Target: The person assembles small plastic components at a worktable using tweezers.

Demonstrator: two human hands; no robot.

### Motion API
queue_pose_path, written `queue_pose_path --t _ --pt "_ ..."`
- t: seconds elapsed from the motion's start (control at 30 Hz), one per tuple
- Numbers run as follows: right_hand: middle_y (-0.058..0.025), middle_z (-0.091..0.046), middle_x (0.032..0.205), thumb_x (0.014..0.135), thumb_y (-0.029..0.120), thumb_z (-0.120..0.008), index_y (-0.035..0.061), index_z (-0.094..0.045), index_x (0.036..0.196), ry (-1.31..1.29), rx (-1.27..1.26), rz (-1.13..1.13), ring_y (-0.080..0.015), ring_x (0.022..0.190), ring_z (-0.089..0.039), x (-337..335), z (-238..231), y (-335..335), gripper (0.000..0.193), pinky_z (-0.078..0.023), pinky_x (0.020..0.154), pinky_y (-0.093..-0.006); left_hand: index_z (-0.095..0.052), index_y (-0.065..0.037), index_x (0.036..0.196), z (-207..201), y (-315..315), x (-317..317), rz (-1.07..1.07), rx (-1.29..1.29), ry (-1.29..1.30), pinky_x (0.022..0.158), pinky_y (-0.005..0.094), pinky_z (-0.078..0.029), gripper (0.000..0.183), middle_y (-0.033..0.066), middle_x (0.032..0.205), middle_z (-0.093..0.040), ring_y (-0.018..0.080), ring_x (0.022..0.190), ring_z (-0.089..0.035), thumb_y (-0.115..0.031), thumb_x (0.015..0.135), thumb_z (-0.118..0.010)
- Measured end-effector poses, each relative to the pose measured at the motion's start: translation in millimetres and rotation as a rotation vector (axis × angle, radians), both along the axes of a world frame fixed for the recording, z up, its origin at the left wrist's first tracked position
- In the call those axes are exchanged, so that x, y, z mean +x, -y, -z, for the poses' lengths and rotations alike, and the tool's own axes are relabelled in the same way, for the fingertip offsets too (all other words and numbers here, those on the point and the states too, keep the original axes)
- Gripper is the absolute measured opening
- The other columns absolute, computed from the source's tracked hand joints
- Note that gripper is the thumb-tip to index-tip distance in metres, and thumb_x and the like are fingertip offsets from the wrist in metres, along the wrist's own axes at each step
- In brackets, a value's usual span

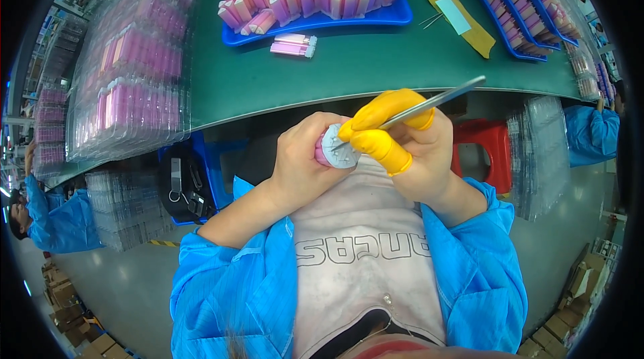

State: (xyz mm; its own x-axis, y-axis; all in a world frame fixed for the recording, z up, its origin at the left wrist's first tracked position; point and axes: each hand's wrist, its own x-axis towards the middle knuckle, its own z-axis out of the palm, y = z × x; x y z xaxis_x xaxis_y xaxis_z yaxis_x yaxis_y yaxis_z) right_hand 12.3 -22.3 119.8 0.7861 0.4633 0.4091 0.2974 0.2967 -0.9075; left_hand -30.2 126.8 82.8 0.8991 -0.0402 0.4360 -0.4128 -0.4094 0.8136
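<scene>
Close to the chest, below the worktop (pixel 376 71) edge, the left hand (pixel 305 161) wraps a small pink case (pixel 335 146), its pale round end turned up toward the face. Its long axis seems to run down into the palm, though the fist hides most of it. The right hand (pixel 419 151), thumb and forefinger in yellow finger cots (pixel 382 148), pinches steel tweezers (pixel 419 105), tips resting on the case's end, handle slanting up to the right. To do this well, I judge the left grip should stay firm and steady while the tips work lightly, square to the end face. Farther out on the green worktop lie two loose pink boxes (pixel 293 44), then a blue tray (pixel 315 22) packed with pink boxes; stacked clear blister trays (pixel 131 64) sit left.
</scene>
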Motion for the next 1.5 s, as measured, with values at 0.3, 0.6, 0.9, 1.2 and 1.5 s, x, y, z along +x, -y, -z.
queue_pose_path --t 0.3,0.6,0.9,1.2,1.5 --pt "-0.0125 -0.06 0.088 0.074 0.0 -0.065 -0.0039 -0.057 0.093 0.276 -0.402 -0.075 -0.0188 0.083 -0.06 3 -19 9 0.021 -0.048 0.075 -0.0272 -0.056 -0.004 0.092 -4 -2 1 0.067 0.026 -0.056 0.064 0.0285 -0.048 0.039 0.0092 0.082 -0.06 0.0225 0.073 -0.062 -0.007 0.058 -0.074" --pt "-0.0093 -0.06 0.087 0.076 0.006 -0.065 -0.0044 -0.057 0.095 -0.005 0.0 -0.11 -0.0155 0.079 -0.061 6 -9 5 0.022 -0.05 0.071 -0.0248 -0.055 -0.004 0.094 -4 -4 0 0.313 -0.243 -0.25 0.066 0.0252 -0.046 0.037 0.0072 0.078 -0.06 0.0167 0.071 -0.061 -0.009 0.062 -0.073" --pt "-0.0094 -0.059 0.086 0.077 0.006 -0.065 -0.0051 -0.058 0.092 -0.002 0.016 -0.064 -0.0148 0.076 -0.06 5 -4 6 0.02 -0.05 0.07 -0.024 -0.055 -0.004 0.092 -5 -6 2 0.323 -0.143 -0.244 0.066 0.0262 -0.047 0.035 0.008 0.079 -0.06 0.0186 0.072 -0.061 -0.009 0.062 -0.072" --pt "-0.0102 -0.059 0.084 0.078 0.005 -0.063 -0.0037 -0.058 0.09 0.049 0.007 -0.014 -0.0171 0.075 -0.061 5 -7 6 0.016 -0.05 0.066 -0.0242 -0.055 -0.004 0.091 -13 -7 4 0.321 -0.085 -0.218 0.066 0.0276 -0.047 0.037 0.0091 0.08 -0.059 0.0222 0.073 -0.06 -0.007 0.058 -0.071" --pt "-0.0131 -0.06 0.089 0.075 0.003 -0.066 -0.0035 -0.057 0.093 -0.099 -0.009 -0.112 -0.0184 0.08 -0.059 2 -15 8 0.021 -0.047 0.072 -0.0265 -0.056 -0.004 0.092 -19 -10 5 0.402 -0.167 -0.288 0.067 0.0261 -0.046 0.035 0.0071 0.08 -0.059 0.0174 0.073 -0.06 -0.006 0.06 -0.071"
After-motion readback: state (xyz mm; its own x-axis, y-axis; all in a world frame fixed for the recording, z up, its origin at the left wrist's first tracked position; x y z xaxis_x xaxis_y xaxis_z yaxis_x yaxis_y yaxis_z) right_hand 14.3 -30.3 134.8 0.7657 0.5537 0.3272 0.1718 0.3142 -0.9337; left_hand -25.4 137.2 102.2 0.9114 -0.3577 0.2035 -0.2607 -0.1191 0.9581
